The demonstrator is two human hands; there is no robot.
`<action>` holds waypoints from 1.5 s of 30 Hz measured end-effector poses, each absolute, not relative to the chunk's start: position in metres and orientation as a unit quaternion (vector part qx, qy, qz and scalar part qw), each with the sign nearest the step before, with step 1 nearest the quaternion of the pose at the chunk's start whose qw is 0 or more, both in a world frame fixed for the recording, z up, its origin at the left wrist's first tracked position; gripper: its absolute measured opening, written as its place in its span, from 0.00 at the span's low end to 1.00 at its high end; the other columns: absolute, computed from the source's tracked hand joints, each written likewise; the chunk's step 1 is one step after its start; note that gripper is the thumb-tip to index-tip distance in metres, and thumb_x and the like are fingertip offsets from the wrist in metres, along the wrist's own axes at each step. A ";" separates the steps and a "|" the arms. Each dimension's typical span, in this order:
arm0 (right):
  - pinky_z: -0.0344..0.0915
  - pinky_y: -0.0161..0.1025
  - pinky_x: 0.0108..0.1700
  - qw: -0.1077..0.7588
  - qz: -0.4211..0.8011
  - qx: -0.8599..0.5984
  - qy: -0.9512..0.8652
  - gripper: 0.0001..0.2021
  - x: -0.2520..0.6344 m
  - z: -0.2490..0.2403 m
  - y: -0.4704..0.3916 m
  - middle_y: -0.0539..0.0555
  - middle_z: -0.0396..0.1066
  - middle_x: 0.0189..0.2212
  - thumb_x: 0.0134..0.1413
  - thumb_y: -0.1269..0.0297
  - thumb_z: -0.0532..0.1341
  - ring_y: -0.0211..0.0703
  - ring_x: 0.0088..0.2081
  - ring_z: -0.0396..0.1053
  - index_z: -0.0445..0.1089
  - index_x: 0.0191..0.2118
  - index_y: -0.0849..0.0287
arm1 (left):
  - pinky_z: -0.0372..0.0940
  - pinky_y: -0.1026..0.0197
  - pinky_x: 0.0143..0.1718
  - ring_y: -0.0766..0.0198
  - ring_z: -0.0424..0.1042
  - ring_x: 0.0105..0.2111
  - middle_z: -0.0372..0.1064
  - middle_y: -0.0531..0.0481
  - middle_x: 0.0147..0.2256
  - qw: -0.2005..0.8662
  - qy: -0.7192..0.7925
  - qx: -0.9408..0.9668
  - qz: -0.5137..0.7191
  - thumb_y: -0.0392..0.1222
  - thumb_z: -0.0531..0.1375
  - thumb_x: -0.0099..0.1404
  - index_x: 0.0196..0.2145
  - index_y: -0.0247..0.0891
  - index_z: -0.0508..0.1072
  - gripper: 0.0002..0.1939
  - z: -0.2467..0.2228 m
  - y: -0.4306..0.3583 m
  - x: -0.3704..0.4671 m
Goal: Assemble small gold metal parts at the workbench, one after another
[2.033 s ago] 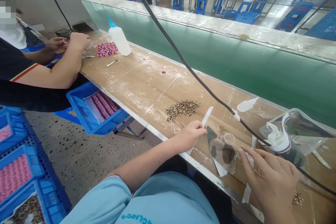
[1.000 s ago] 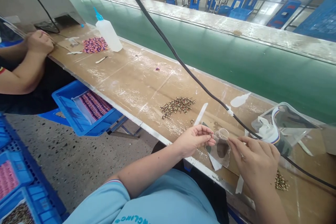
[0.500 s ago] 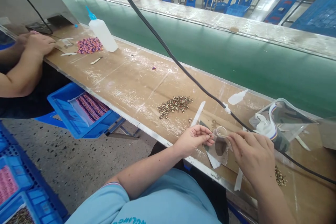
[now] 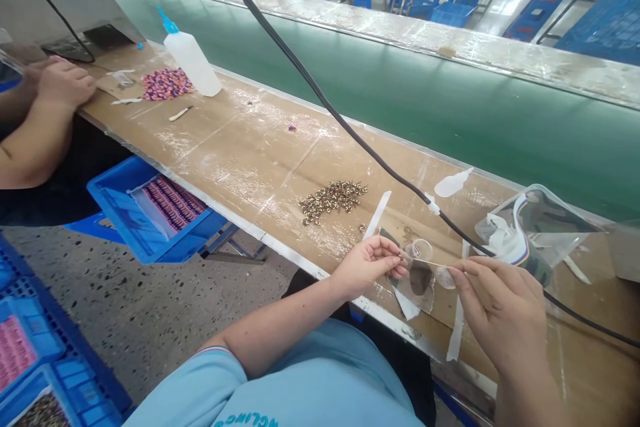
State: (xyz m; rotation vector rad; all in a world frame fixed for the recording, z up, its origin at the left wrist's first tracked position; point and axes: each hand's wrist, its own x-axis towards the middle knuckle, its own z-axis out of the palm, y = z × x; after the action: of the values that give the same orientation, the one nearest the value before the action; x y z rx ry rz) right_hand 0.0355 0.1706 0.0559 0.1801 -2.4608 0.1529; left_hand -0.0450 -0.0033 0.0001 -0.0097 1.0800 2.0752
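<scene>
My left hand (image 4: pixel 373 268) is closed in a pinch on a small dark-and-gold piece (image 4: pixel 402 258) at its fingertips. To the right of it, my right hand (image 4: pixel 505 310) grips a thin pale stick (image 4: pixel 431 263) between thumb and forefinger, its far end pointing towards the left fingertips. Whether the stick touches the piece is too small to tell. Just behind the stick stands a small clear round cup (image 4: pixel 420 248). A second clear round item (image 4: pixel 445 277) lies by the right fingertips. Beyond the left hand spreads a pile of similar dark-and-gold pieces (image 4: pixel 333 200).
A black cable (image 4: pixel 320 97) hangs diagonally across the bench. At the right sits a clear bag with a camouflage item (image 4: pixel 537 253). A squeeze bottle (image 4: pixel 193 63) and a pink-purple pile (image 4: pixel 167 83) are near a co-worker's hands (image 4: pixel 65 83). Blue trays (image 4: pixel 150 210) stand below.
My right hand has moved right, away from my left hand, baring more of the stick and the second round item. My left hand stays nearly still, pinching its piece.
</scene>
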 end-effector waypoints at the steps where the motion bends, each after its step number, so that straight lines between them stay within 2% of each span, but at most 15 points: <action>1: 0.60 0.40 0.39 0.324 0.074 0.072 -0.941 0.04 0.036 0.057 0.169 0.53 0.71 0.30 0.58 0.65 0.60 0.41 0.32 0.67 0.69 0.33 0.57 | 0.66 0.66 0.29 0.68 0.74 0.25 0.73 0.51 0.25 0.391 0.426 -0.004 0.816 0.42 0.71 0.48 0.30 0.33 0.67 0.18 0.000 -0.003 -0.045; 6: 0.59 0.40 0.40 0.310 0.099 0.068 -0.943 0.04 0.035 0.056 0.162 0.51 0.71 0.31 0.57 0.64 0.60 0.41 0.33 0.67 0.70 0.33 0.55 | 0.66 0.66 0.29 0.69 0.74 0.25 0.73 0.51 0.25 0.394 0.433 -0.001 0.811 0.41 0.70 0.49 0.30 0.33 0.67 0.17 0.000 -0.003 -0.044; 23: 0.57 0.40 0.40 0.300 0.053 0.099 -0.947 0.06 0.033 0.066 0.152 0.51 0.73 0.30 0.60 0.63 0.58 0.39 0.32 0.66 0.70 0.32 0.55 | 0.66 0.65 0.30 0.68 0.73 0.26 0.71 0.52 0.24 0.393 0.450 0.024 0.801 0.44 0.70 0.49 0.30 0.33 0.67 0.18 -0.002 -0.003 -0.043; 28: 0.57 0.42 0.41 0.318 0.019 0.075 -0.945 0.06 0.032 0.065 0.152 0.52 0.72 0.30 0.59 0.63 0.59 0.40 0.33 0.65 0.71 0.32 0.56 | 0.66 0.65 0.30 0.69 0.73 0.25 0.72 0.51 0.25 0.396 0.454 0.028 0.798 0.46 0.70 0.47 0.30 0.33 0.67 0.20 -0.001 -0.004 -0.042; 40: 0.57 0.41 0.40 0.329 0.072 0.047 -0.940 0.03 0.041 0.059 0.155 0.51 0.72 0.31 0.56 0.65 0.61 0.40 0.33 0.66 0.71 0.33 0.55 | 0.66 0.65 0.29 0.69 0.73 0.26 0.73 0.51 0.27 0.401 0.438 0.037 0.804 0.46 0.70 0.48 0.30 0.34 0.67 0.19 -0.001 -0.006 -0.043; 45: 0.58 0.41 0.39 0.343 0.055 0.036 -0.937 0.03 0.041 0.057 0.161 0.52 0.72 0.30 0.56 0.65 0.61 0.42 0.32 0.66 0.70 0.32 0.56 | 0.65 0.66 0.29 0.70 0.72 0.25 0.73 0.50 0.27 0.403 0.428 0.041 0.808 0.46 0.70 0.48 0.30 0.34 0.67 0.19 -0.002 -0.008 -0.043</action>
State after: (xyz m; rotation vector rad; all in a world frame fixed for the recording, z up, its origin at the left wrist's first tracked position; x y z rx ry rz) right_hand 0.0414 0.1614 0.0568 0.0930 -2.4353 0.1426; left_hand -0.0432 -0.0078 -0.0017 0.1042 1.0819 2.0395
